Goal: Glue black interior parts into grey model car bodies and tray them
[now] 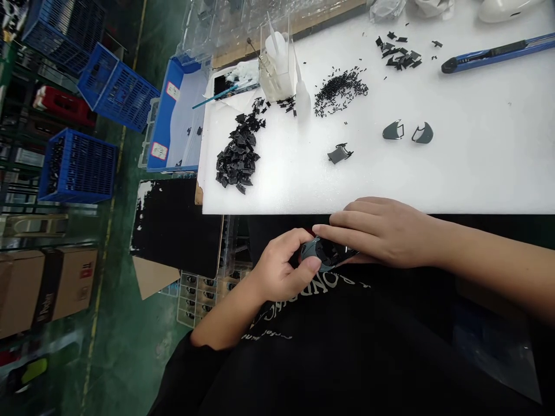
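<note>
Worktop [303,188]: white
Left hand [280,263]: clamped on grey part [309,248], left end
Right hand [381,231]: over its right end (grip hidden, can't tell)
Long axis: roughly sideways

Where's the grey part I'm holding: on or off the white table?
Off. The left hand and right hand hold the grey part beyond the near edge of the white table.

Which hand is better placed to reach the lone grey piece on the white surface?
Right hand, probably: it lies closer to the grey piece, while the left hand grips the dark part between thumb and fingers.
</note>
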Demonstrator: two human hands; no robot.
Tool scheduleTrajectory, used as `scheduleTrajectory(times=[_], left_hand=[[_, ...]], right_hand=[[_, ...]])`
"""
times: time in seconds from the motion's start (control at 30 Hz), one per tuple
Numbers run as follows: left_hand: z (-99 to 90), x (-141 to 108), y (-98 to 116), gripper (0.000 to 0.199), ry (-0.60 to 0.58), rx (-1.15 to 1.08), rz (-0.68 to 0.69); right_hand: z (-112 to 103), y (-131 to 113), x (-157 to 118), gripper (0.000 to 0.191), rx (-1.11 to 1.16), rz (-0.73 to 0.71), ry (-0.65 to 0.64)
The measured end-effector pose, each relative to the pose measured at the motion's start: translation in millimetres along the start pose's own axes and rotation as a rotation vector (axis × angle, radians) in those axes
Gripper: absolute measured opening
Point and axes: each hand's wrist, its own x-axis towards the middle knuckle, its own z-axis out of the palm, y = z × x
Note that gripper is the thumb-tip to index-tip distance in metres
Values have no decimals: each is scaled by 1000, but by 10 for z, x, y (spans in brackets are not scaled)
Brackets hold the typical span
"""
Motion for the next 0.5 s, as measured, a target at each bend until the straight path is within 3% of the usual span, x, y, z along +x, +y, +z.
scheduleTrajectory(times=[0.13, 0.3, 0.5], left_hand=[[85, -37, 65, 20, 62, -14, -100], [306, -64, 131, 23, 162, -350, -313], [499, -27, 152, 21, 124, -580, -368]], right_hand=[[-51, 36, 12, 47, -14, -37, -16], [-148, 83, 43, 36, -81, -29, -17], [-161, 125, 28, 28, -138, 13, 24]])
